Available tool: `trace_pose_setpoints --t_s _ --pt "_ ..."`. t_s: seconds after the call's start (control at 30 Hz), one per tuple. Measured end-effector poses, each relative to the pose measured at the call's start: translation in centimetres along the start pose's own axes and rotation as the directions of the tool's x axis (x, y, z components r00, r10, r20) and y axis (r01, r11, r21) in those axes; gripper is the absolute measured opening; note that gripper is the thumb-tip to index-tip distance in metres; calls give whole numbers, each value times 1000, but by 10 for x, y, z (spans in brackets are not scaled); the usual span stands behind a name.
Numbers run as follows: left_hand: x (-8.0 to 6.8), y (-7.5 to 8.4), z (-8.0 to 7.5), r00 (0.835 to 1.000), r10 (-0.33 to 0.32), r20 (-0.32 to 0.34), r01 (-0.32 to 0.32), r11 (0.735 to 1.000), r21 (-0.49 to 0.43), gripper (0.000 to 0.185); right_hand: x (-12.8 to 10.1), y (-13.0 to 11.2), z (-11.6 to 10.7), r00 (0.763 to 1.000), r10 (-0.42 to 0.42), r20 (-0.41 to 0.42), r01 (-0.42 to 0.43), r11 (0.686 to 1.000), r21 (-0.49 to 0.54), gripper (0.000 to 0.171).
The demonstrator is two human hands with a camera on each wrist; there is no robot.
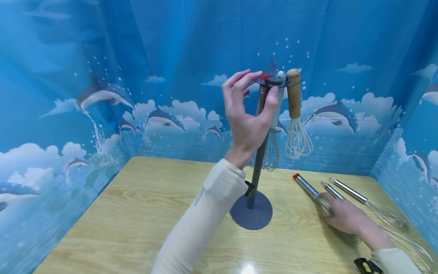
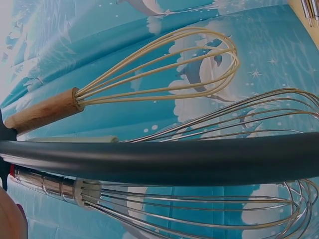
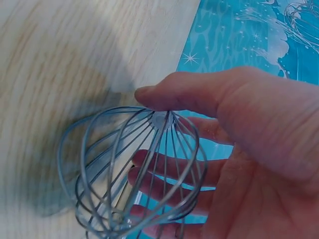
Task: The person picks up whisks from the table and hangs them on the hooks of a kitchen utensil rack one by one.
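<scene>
A dark stand (image 1: 252, 217) with a round base rises from the table, slightly tilted in the head view. My left hand (image 1: 248, 120) grips its top holder, fingers and thumb on opposite sides. Hanging there are a wooden-handled whisk (image 1: 294, 97), a pale-handled whisk (image 1: 277, 110) and a metal-handled whisk (image 2: 55, 188) with a red end. The stand's pole (image 2: 174, 159) crosses the left wrist view. On the table, my right hand (image 1: 349, 216) holds a red-ended metal whisk (image 1: 305, 185) near its neck. In the right wrist view, its wires (image 3: 139, 169) spread before my fingers.
Two more metal whisks lie on the table's right side: one (image 1: 349, 189) farther out, another (image 1: 331, 189) partly under my right hand. A blue dolphin-print curtain (image 1: 191, 45) surrounds the wooden tabletop (image 1: 137, 213) at the back and sides.
</scene>
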State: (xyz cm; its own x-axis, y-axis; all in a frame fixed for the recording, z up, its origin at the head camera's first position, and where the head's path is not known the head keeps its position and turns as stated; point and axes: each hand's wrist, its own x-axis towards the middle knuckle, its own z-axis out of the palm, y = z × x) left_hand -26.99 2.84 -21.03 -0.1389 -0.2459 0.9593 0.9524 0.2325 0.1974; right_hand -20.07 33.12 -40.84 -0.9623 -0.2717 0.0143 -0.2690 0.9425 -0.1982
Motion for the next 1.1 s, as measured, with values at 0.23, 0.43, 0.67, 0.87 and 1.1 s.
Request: trace_pose_setpoints --t_s 0.23,0.43,0.67,0.87,1.1 --pt "0 -1 -2 1000 3 15 -3 1000 -19 29 1 0 4 1000 15 -11 -15 1000 7 74" --pt "1 0 -2 999 -19 51 20 1000 -21 29 1 2 8 997 32 -70 -28 998 49 71" --pt "3 -2 -1 995 -51 89 54 998 -32 24 -3 2 9 986 66 -152 -44 988 145 67" --pt "3 -3 0 994 -57 89 61 997 -40 22 -7 2 6 943 125 -308 -69 980 185 69" --pt "3 -3 -1 991 -82 105 89 994 -65 21 -8 -2 -1 869 219 -444 -104 957 270 71"
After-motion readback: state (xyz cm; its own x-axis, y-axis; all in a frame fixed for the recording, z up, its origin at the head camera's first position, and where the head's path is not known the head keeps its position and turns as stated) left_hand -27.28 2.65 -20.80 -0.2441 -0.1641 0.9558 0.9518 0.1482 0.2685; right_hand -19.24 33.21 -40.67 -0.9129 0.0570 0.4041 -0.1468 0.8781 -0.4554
